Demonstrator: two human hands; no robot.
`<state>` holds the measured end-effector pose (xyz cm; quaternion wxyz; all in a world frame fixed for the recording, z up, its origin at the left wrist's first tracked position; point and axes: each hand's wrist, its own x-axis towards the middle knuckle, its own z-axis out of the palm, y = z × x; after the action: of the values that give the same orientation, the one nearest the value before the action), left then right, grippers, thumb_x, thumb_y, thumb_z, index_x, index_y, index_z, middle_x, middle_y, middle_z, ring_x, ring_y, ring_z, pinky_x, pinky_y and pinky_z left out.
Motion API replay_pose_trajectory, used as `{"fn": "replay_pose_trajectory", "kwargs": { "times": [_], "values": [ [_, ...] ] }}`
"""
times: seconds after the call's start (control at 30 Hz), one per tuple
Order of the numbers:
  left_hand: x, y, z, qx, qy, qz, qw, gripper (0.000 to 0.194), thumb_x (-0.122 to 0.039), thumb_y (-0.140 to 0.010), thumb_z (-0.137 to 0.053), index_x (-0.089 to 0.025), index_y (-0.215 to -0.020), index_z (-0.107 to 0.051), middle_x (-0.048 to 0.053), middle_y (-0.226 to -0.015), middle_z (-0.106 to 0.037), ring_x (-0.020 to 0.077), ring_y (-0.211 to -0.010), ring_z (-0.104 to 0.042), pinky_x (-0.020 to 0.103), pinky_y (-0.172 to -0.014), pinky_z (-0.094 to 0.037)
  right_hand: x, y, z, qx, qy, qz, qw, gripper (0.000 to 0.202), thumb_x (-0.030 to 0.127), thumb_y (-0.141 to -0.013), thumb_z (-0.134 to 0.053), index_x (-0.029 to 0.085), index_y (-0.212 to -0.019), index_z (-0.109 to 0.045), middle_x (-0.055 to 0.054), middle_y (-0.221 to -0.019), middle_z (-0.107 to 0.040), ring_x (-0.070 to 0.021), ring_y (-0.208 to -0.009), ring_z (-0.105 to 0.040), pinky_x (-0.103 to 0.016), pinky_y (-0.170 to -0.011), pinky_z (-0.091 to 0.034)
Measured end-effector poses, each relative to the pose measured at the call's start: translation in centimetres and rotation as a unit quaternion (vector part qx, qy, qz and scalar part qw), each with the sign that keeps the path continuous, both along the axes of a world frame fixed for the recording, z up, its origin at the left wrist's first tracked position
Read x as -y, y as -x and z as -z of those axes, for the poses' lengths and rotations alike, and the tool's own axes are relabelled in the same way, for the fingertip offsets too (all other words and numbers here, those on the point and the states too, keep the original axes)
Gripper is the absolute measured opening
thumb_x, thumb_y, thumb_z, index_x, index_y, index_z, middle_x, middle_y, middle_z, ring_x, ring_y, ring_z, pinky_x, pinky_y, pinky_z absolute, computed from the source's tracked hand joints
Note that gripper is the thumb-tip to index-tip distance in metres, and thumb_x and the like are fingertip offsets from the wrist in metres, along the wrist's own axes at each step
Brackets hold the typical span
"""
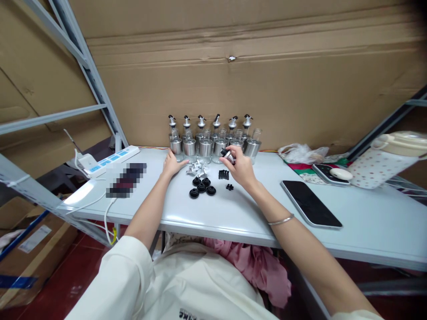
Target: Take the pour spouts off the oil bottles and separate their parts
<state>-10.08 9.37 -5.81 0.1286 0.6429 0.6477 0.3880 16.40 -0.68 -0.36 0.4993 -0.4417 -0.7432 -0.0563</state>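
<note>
My right hand (243,168) holds a silver-and-black bottle pourer (229,155) above the table, in front of the bottles. My left hand (171,164) rests on the table with thumb and fingers apart, beside the leftmost front glass bottle (176,146); whether it touches the glass I cannot tell. Several open-necked bottles with metal sleeves form the front row. Behind them stand bottles topped with pourers (201,121). Between my hands lie silver pourer parts (198,169), black ribbed stoppers (201,188), thin black pieces (223,174) and tiny black bits (229,187).
To the left, a white power strip (115,160) and a blurred dark object (127,180) lie on the table (213,213). At right are a phone (311,203), another device (325,173), a plastic bag (302,153) and a dotted jug (375,162). Cardboard (250,89) stands behind.
</note>
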Motion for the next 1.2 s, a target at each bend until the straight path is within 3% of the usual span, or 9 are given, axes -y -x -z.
{"fn": "replay_pose_trajectory", "kwargs": {
  "times": [0.23, 0.3, 0.4, 0.53, 0.6, 0.7, 0.93, 1.07, 1.2],
  "values": [
    [1.1, -1.3, -1.1, -0.038, 0.029, -0.043, 0.998, 0.106, -0.046, -0.07, -0.068, -0.002, -0.143, -0.006, 0.032, -0.142, -0.025, 0.0409, -0.134, -0.027, 0.05, -0.108, -0.025, 0.2, 0.1, -0.2, 0.006, 0.007, -0.005, 1.0, 0.04, 0.053, -0.086, -0.047, 0.019, -0.106, -0.048, -0.003, -0.072, -0.064, -0.0158, -0.054, -0.058, -0.025, -0.054, -0.041],
    [1.2, -1.3, -1.5, -0.027, -0.004, -0.054, 0.998, 0.097, -0.041, -0.074, -0.065, -0.004, -0.143, -0.008, 0.03, -0.144, -0.02, 0.0404, -0.136, -0.023, 0.051, -0.108, -0.024, 0.1, 0.1, -0.2, 0.003, 0.008, -0.008, 1.0, 0.043, 0.055, -0.085, -0.047, 0.018, -0.106, -0.048, -0.002, -0.07, -0.063, -0.0158, -0.053, -0.057, -0.025, -0.054, -0.04],
    [2.1, -2.0, -2.9, -0.011, -0.133, -0.06, 0.989, 0.076, -0.029, -0.08, -0.055, -0.005, -0.141, -0.016, 0.027, -0.144, -0.021, 0.0351, -0.137, -0.022, 0.049, -0.11, -0.023, -0.1, 0.1, 0.0, -0.005, 0.006, -0.012, 1.0, 0.05, 0.061, -0.082, -0.047, 0.017, -0.107, -0.047, -0.002, -0.068, -0.063, -0.0159, -0.051, -0.057, -0.025, -0.052, -0.04],
    [5.0, -4.6, -5.5, -0.053, -0.302, 0.1, 0.947, 0.056, -0.025, -0.083, -0.048, -0.013, -0.135, -0.029, 0.017, -0.135, -0.04, 0.0258, -0.131, -0.034, 0.041, -0.11, -0.025, -0.2, 0.0, 0.2, 0.014, 0.024, -0.021, 0.999, 0.051, 0.064, -0.078, -0.051, 0.018, -0.1, -0.052, -0.003, -0.067, -0.063, -0.0154, -0.05, -0.056, -0.024, -0.051, -0.04],
    [6.7, -6.1, -6.3, -0.121, -0.326, 0.212, 0.913, 0.053, -0.022, -0.083, -0.046, -0.014, -0.134, -0.033, 0.015, -0.132, -0.045, 0.0235, -0.127, -0.039, 0.039, -0.108, -0.029, -0.2, 0.0, 0.1, 0.038, 0.026, -0.041, 0.998, 0.049, 0.062, -0.079, -0.051, 0.018, -0.098, -0.055, -0.004, -0.069, -0.065, -0.0153, -0.053, -0.057, -0.024, -0.052, -0.041],
    [8.5, -7.7, -6.6, -0.216, -0.317, 0.297, 0.875, 0.051, -0.02, -0.082, -0.046, -0.016, -0.132, -0.038, 0.013, -0.133, -0.047, 0.0243, -0.129, -0.037, 0.04, -0.106, -0.03, -0.1, 0.0, 0.0, 0.069, 0.009, -0.077, 0.995, 0.047, 0.06, -0.082, -0.049, 0.017, -0.099, -0.059, -0.007, -0.077, -0.068, -0.0162, -0.059, -0.06, -0.025, -0.057, -0.043],
    [8.8, -8.1, -6.0, -0.236, -0.276, 0.31, 0.879, 0.043, -0.024, -0.086, -0.048, -0.015, -0.127, -0.045, 0.011, -0.111, -0.059, 0.0239, -0.109, -0.049, 0.037, -0.092, -0.039, -0.5, -0.2, 0.5, 0.066, 0.02, -0.056, 0.996, 0.045, 0.059, -0.081, -0.051, 0.018, -0.099, -0.058, -0.006, -0.076, -0.067, -0.0168, -0.06, -0.059, -0.025, -0.057, -0.042],
    [8.9, -8.3, -5.9, -0.244, -0.28, 0.31, 0.875, 0.045, -0.031, -0.084, -0.053, -0.014, -0.126, -0.045, 0.011, -0.108, -0.059, 0.0233, -0.101, -0.05, 0.035, -0.087, -0.039, -0.4, 0.1, 0.7, 0.058, 0.045, -0.061, 0.995, 0.043, 0.058, -0.08, -0.053, 0.019, -0.098, -0.051, -0.003, -0.072, -0.064, -0.0152, -0.054, -0.056, -0.024, -0.052, -0.039],
    [9.0, -8.3, -5.9, -0.266, -0.276, 0.295, 0.876, 0.033, -0.032, -0.087, -0.049, -0.015, -0.115, -0.052, 0.009, -0.097, -0.061, 0.0225, -0.095, -0.051, 0.035, -0.084, -0.037, 0.1, 0.5, 0.3, 0.08, 0.059, -0.056, 0.993, 0.038, 0.055, -0.082, -0.05, 0.02, -0.094, -0.05, -0.002, -0.069, -0.062, -0.0147, -0.051, -0.053, -0.023, -0.051, -0.036]
  ]
}}
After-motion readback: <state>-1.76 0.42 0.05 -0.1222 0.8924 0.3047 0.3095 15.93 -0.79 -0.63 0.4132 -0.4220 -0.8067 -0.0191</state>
